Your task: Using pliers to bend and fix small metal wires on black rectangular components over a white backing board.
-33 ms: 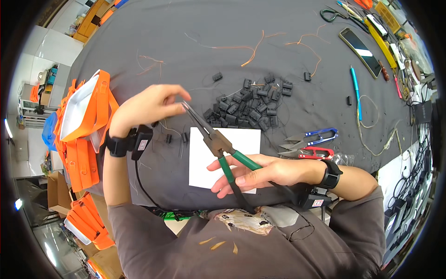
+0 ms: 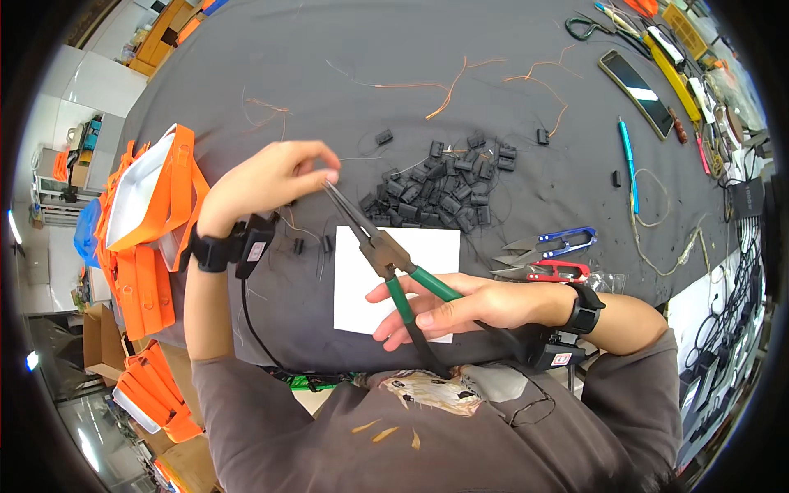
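Long-nose pliers [image 2: 386,253] with dark steel jaws and green handles lie across my right hand [image 2: 460,306], whose fingers and thumb hold the handles. Their jaws point up and left, and the handle ends reach toward my shirt. At the jaw tips is my left hand [image 2: 283,185], thumb and fingers brought together in a pinch. Whatever they pinch, if anything, is too small to make out. A white sheet [image 2: 362,316] lies under the pliers. Beyond it is a heap of small black plastic cylinders [image 2: 448,185], with fine wires among them.
Blue-handled thread snips [image 2: 567,240] and red-handled snips [image 2: 559,270] lie right of the sheet. Farther right are a teal pen-like tool [image 2: 629,160], a phone [image 2: 637,93] and several tools. Orange straps and cases [image 2: 148,246] stand at the left edge. Loose copper-coloured wires [image 2: 448,99] lie at the back.
My left thumb and fingers, apart before, have come together near the jaw tips, and that hand has shifted slightly. My right hand and the pliers stay in place.
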### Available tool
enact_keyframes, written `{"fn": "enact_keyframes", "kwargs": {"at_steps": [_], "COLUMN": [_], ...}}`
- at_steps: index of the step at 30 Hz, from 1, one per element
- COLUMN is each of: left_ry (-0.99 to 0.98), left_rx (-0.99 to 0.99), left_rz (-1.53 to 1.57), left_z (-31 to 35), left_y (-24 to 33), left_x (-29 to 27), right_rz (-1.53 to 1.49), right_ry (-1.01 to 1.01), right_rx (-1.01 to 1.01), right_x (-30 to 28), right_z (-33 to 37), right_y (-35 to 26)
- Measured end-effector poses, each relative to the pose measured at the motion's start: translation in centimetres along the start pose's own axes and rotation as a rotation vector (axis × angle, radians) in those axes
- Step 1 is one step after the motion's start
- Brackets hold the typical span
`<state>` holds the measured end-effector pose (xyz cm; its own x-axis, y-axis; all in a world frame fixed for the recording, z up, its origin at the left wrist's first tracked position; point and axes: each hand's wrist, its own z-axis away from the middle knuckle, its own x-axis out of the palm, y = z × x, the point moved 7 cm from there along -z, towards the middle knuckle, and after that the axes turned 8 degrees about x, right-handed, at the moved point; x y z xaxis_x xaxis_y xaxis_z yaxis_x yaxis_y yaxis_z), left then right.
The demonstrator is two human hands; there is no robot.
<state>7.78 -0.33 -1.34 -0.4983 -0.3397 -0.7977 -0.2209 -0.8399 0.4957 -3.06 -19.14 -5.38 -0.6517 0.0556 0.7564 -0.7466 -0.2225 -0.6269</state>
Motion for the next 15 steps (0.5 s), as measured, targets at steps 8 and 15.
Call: {"fn": "enact_keyframes", "kwargs": {"at_steps": [8, 15], "left_ry": [0.298, 0.203], "left_rx": [0.209, 0.084], "left_rz": [-0.149, -0.158], "left_z": [-6.7, -7.4], "left_y": [0.0, 0.7], "left_x": [0.9, 2.0], "right_rz": [-0.008, 0.009], "right_ry": [0.004, 0.002], "right_rx": [-0.015, -0.013], "right_x": [-0.1, -0.3], "right_z": [0.0, 0.1], "right_y": [0.3, 0.3]}}
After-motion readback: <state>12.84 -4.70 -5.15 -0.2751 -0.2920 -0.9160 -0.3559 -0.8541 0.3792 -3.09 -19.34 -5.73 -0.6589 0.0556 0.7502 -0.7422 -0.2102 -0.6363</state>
